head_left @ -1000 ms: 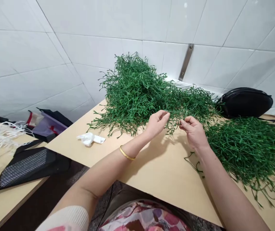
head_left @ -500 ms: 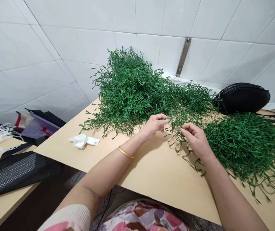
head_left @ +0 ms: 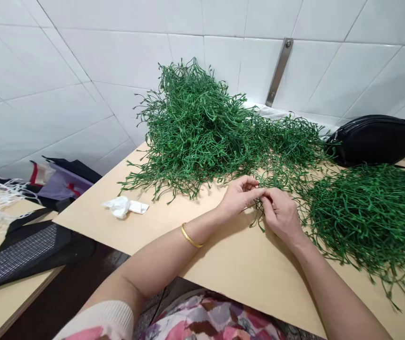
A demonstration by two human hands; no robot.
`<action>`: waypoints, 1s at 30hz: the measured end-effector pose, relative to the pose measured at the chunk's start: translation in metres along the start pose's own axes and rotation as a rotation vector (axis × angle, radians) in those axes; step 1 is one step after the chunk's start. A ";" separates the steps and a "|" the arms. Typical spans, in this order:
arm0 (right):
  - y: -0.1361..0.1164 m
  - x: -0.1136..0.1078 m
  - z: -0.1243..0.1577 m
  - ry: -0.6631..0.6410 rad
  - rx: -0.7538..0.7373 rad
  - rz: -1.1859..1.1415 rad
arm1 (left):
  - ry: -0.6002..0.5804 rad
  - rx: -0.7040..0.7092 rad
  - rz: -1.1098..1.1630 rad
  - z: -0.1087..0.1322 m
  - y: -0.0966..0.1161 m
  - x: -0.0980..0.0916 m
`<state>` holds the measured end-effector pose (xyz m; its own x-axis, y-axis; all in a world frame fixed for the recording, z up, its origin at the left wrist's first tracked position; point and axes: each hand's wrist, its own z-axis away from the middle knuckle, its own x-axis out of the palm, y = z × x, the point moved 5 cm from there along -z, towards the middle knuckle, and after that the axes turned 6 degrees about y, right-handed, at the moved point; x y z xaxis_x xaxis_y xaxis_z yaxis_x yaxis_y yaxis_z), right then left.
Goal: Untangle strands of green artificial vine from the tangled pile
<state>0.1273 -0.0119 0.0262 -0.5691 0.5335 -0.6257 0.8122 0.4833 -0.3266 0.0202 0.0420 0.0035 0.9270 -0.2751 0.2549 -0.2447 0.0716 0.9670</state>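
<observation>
My left hand (head_left: 242, 193) and my right hand (head_left: 280, 212) meet over the tan table (head_left: 230, 255), fingertips touching. Both are pinched on thin green strands (head_left: 258, 217) that hang between and below them. Behind them a tall tangled heap of green strands (head_left: 195, 132) leans near the tiled wall. Beside my right forearm lies a second, lower pile of green strands (head_left: 368, 217). A gold bangle (head_left: 191, 236) circles my left wrist.
Crumpled white tissue (head_left: 124, 207) lies at the table's left. A black bag (head_left: 377, 140) stands at the back right, below a metal bracket (head_left: 279, 71) on the wall. Across a gap at left, another table holds white strands (head_left: 0, 198) and a black mesh item (head_left: 21, 252).
My hands have come together from slightly apart, the right moving left. Strands that trailed below my right hand now hang closer between the hands. The view has shifted a little.
</observation>
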 end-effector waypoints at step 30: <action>0.004 -0.033 -0.011 0.147 0.119 0.053 | 0.251 -0.031 0.207 -0.010 0.006 -0.013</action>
<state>0.1481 -0.0195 0.0536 -0.5308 0.6561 -0.5365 0.8459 0.3711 -0.3830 0.0093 0.0559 0.0062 0.9005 -0.0074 0.4349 -0.4302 0.1312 0.8931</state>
